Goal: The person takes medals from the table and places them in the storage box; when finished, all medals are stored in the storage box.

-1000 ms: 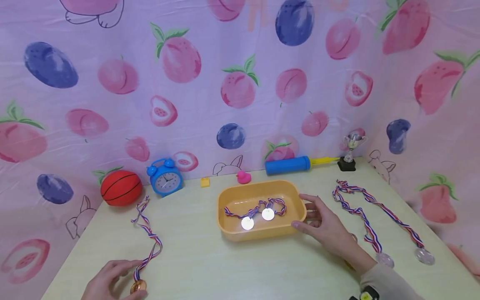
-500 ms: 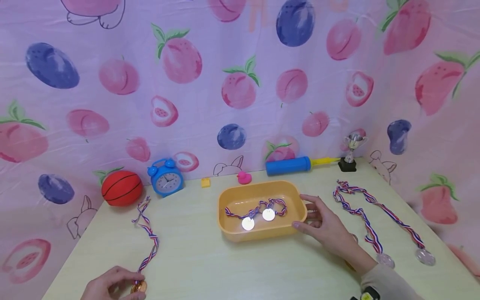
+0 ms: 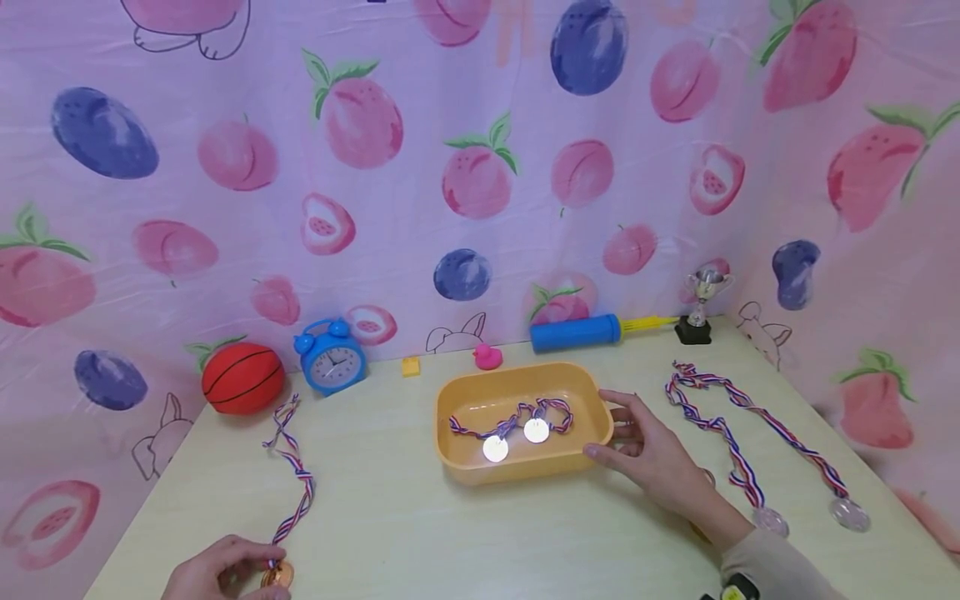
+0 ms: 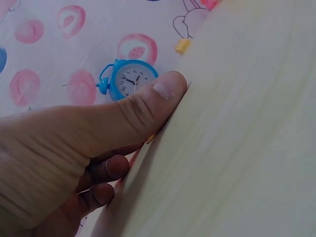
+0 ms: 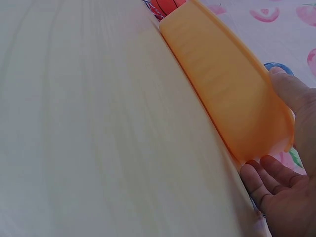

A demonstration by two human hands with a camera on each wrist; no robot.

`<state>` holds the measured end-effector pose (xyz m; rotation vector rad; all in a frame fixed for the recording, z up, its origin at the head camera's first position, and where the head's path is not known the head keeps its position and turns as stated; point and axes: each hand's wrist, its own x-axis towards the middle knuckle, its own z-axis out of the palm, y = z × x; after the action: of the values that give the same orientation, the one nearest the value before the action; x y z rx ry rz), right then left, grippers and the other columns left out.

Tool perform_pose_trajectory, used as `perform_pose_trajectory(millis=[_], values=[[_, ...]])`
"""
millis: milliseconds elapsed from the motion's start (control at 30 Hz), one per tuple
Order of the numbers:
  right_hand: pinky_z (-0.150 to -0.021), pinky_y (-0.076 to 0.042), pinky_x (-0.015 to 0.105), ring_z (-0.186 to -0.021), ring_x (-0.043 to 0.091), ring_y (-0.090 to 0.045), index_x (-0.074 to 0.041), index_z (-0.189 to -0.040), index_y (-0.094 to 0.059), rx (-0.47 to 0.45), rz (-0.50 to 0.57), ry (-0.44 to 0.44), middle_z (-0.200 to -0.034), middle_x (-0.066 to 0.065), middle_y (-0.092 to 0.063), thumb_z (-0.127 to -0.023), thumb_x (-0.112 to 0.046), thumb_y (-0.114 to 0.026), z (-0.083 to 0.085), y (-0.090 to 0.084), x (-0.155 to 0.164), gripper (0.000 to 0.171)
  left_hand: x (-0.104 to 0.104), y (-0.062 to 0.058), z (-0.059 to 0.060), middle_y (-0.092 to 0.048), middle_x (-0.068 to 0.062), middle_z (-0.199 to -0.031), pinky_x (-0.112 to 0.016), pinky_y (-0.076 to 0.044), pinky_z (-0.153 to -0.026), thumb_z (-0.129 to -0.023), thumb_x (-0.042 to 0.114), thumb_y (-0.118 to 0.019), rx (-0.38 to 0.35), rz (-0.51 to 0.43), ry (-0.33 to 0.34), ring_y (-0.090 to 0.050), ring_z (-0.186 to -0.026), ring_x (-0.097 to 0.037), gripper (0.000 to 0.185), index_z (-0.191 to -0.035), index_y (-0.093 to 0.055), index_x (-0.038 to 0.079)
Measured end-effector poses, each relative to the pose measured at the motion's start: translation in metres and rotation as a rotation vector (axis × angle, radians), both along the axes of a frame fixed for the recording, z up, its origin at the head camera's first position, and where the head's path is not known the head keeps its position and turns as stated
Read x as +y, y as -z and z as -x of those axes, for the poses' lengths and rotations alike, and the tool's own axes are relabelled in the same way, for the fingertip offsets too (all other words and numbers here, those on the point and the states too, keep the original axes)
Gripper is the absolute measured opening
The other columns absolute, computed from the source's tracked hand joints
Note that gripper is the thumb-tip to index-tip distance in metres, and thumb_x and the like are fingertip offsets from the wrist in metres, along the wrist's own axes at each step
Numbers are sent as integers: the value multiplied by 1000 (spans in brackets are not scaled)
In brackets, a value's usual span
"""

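Observation:
At the table's near left edge my left hand (image 3: 255, 572) pinches a bronze medal (image 3: 279, 574). Its striped ribbon (image 3: 297, 475) trails away toward the back. In the left wrist view the thumb (image 4: 158, 96) presses down on the table and mostly hides the medal. My right hand (image 3: 637, 442) rests with straight fingers against the right end of an orange tray (image 3: 521, 369). The right wrist view shows the thumb (image 5: 291, 91) by the tray's rim (image 5: 222, 84) and the fingers (image 5: 264, 173) at its base. Two silver medals (image 3: 495, 447) with a ribbon lie in the tray.
Along the back stand an orange ball (image 3: 242, 377), a blue alarm clock (image 3: 331, 358), a yellow block (image 3: 410, 366), a pink duck (image 3: 487, 357), a blue pump (image 3: 577, 332) and a small trophy (image 3: 699, 304). Two more ribboned medals (image 3: 772, 521) lie at the right. Printed cloth walls the table.
My left hand has drawn the bronze medal a little toward the near edge, pulling its ribbon straighter. The right hand and tray have not moved.

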<state>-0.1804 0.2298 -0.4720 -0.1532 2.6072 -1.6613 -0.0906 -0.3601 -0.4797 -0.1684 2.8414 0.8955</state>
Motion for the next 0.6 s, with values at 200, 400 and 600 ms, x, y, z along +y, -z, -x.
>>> perform_pose_trajectory(millis=[200, 400, 600], values=[[-101, -61, 31, -127, 27, -67, -30, -169, -40, -7, -1, 1, -151, 12, -61, -98, -44, -87, 0, -1, -1, 87, 3, 0, -1, -68, 3, -104, -24, -53, -75, -74, 50, -102, -7, -5, -15, -59, -97, -18, 56, -118, -86, 18], [-101, -61, 30, -127, 27, -67, -30, -169, -40, -6, -7, 2, -150, 12, -61, -99, -42, -87, -1, -2, -1, 86, 9, 0, -4, -69, 2, -101, -23, -56, -76, -73, 44, -105, 17, -29, -60, -62, -97, -19, 53, -112, -84, 15], [-101, -61, 29, -126, 27, -67, -29, -169, -39, -7, -7, 4, -150, 12, -61, -99, -42, -87, -1, -3, -1, 86, 14, -2, -9, -66, -4, -97, -23, -55, -72, -72, 29, -107, 79, -112, -85, -63, -88, -17, 49, -110, -81, 12]])
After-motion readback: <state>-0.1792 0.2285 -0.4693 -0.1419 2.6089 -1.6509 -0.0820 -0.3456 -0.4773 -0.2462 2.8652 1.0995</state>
